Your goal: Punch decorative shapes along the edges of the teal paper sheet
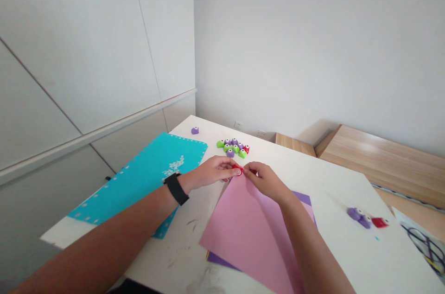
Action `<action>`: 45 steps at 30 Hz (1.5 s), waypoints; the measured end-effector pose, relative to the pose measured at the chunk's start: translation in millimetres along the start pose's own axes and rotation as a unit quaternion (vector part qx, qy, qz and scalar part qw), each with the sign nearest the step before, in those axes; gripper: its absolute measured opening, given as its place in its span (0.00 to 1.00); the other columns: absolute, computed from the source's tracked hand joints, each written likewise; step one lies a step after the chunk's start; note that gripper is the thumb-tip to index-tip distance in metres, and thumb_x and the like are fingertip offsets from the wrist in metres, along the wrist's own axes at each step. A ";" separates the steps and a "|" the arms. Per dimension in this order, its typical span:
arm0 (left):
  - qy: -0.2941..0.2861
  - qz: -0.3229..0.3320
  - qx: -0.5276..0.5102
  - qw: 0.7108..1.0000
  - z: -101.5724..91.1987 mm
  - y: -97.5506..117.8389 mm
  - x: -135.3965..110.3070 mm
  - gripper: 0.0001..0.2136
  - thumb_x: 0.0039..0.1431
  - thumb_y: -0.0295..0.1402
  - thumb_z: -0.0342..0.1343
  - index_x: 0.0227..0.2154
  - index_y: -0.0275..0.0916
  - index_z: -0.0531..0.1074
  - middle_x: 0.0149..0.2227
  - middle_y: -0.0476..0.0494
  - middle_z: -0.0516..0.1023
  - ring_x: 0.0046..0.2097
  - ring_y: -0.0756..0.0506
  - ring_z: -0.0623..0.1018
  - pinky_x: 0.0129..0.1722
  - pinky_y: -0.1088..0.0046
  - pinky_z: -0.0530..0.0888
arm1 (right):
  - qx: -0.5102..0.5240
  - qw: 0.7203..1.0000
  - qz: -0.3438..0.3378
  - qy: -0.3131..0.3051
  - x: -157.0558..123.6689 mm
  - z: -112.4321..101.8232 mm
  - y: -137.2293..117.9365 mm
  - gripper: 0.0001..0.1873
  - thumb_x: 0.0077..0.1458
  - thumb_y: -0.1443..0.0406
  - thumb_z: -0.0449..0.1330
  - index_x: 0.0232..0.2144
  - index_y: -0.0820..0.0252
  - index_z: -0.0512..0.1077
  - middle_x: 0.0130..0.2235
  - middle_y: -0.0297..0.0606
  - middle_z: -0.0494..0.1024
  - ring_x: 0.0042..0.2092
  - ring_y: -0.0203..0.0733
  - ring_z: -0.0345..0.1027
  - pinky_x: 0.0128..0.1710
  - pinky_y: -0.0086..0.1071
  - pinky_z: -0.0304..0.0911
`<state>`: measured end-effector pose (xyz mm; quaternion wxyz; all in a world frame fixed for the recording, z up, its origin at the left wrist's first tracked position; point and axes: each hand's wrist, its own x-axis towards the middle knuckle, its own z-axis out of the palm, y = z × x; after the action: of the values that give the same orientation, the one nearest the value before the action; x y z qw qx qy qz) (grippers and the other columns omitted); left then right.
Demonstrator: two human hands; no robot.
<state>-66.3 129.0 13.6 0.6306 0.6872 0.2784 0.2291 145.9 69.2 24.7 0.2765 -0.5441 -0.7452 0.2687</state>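
My left hand [218,168], with a black band on the wrist, is closed around a small red craft punch [238,170]. Pinched at its far corner by my right hand [264,179] is a pink sheet of paper [248,229], and that corner meets the punch. Under the pink sheet lie purple sheets [301,198]. To the left, a blue sheet [139,180] has small holes along its edges, with a heap of small white paper pieces [174,167] on it. Fingers partly hide the red punch.
Beyond my hands, several purple, green and red punches [235,148] stand in a cluster on the white table [333,192]. One purple punch [195,131] sits near the far corner. Two purple punches [359,217] and a red one [380,222] lie at right. Wooden furniture [385,159] stands beyond.
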 end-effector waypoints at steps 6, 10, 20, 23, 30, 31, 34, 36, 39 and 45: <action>0.001 0.019 0.002 1.000 -1.0 -0.2 0.8 0.17 0.55 0.45 0.63 0.39 0.36 0.77 0.30 0.48 0.75 0.32 0.49 0.73 0.31 0.74 0.68 | 0.033 0.999 0.010 0.042 -0.1 -0.7 -2.1 0.06 0.59 0.62 0.59 0.35 0.56 0.75 0.32 0.33 0.79 0.34 0.39 0.70 0.35 0.31 0.58; 0.001 0.033 0.016 0.999 -2.0 1.7 -0.3 0.16 0.56 0.44 0.62 0.38 0.36 0.78 0.32 0.47 0.76 0.33 0.48 0.74 0.34 0.73 0.69 | 0.071 0.996 0.012 0.057 -0.6 -2.7 -0.8 0.08 0.55 0.62 0.62 0.38 0.55 0.69 0.30 0.30 0.79 0.32 0.38 0.70 0.35 0.32 0.59; -0.017 0.054 0.035 0.998 -3.5 1.8 -0.9 0.14 0.58 0.42 0.62 0.39 0.36 0.78 0.32 0.47 0.77 0.34 0.48 0.74 0.36 0.73 0.69 | 0.066 0.996 -0.013 0.061 -1.9 -4.7 -4.4 0.09 0.55 0.64 0.62 0.37 0.53 0.65 0.30 0.28 0.78 0.32 0.37 0.69 0.35 0.31 0.59; -0.012 0.063 0.046 0.997 -3.9 0.3 -0.5 0.14 0.58 0.42 0.61 0.39 0.36 0.77 0.32 0.47 0.77 0.34 0.48 0.74 0.36 0.72 0.69 | 0.069 0.996 -0.015 0.060 -1.4 -3.7 -3.2 0.09 0.55 0.65 0.61 0.37 0.53 0.65 0.30 0.28 0.77 0.32 0.37 0.69 0.35 0.31 0.59; -0.019 0.075 0.031 0.997 -2.6 -1.9 0.5 0.14 0.59 0.41 0.61 0.40 0.35 0.77 0.33 0.46 0.77 0.35 0.48 0.74 0.37 0.73 0.70 | 0.075 0.995 -0.015 0.068 -1.0 -4.0 -2.6 0.08 0.55 0.64 0.61 0.38 0.53 0.65 0.30 0.30 0.78 0.33 0.38 0.70 0.37 0.32 0.61; -0.019 0.078 0.033 0.996 -2.2 -2.0 0.4 0.14 0.59 0.41 0.61 0.40 0.35 0.77 0.33 0.46 0.77 0.35 0.48 0.74 0.37 0.73 0.70 | 0.075 0.995 -0.015 0.069 -0.9 -3.9 -2.5 0.08 0.55 0.64 0.61 0.37 0.53 0.65 0.31 0.30 0.78 0.33 0.39 0.70 0.37 0.32 0.61; -0.005 0.092 0.059 0.994 -1.2 -2.9 -0.1 0.14 0.60 0.42 0.60 0.40 0.36 0.77 0.34 0.46 0.78 0.36 0.48 0.74 0.37 0.73 0.70 | 0.076 0.994 -0.017 0.074 -0.7 -3.6 -2.2 0.08 0.55 0.64 0.61 0.37 0.53 0.66 0.31 0.30 0.78 0.33 0.38 0.70 0.36 0.32 0.60; 0.004 0.100 0.078 0.992 -1.0 -4.0 -0.4 0.14 0.60 0.42 0.59 0.41 0.36 0.76 0.36 0.45 0.78 0.36 0.47 0.75 0.37 0.73 0.70 | 0.076 0.994 -0.019 0.076 -0.6 -3.6 -2.1 0.07 0.55 0.64 0.61 0.37 0.54 0.66 0.31 0.30 0.78 0.33 0.38 0.70 0.36 0.32 0.60; 0.010 0.105 0.096 0.990 -1.0 -5.6 -0.7 0.14 0.60 0.43 0.58 0.41 0.37 0.76 0.38 0.44 0.79 0.38 0.46 0.76 0.39 0.73 0.71 | 0.073 0.994 -0.025 0.076 -0.7 -3.8 -2.5 0.07 0.55 0.64 0.61 0.36 0.54 0.66 0.30 0.29 0.78 0.32 0.37 0.69 0.36 0.31 0.59; 0.028 0.113 0.109 0.987 0.4 -4.9 -1.5 0.14 0.61 0.42 0.57 0.42 0.38 0.76 0.40 0.43 0.79 0.42 0.44 0.76 0.42 0.71 0.71 | 0.066 0.994 -0.032 0.077 -0.6 -3.2 -4.6 0.05 0.56 0.64 0.60 0.36 0.54 0.67 0.31 0.31 0.78 0.34 0.38 0.70 0.36 0.31 0.60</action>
<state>-67.6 128.0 8.7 0.5143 0.7721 0.2394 0.2865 145.3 67.7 30.0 0.3764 -0.5199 -0.7193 0.2657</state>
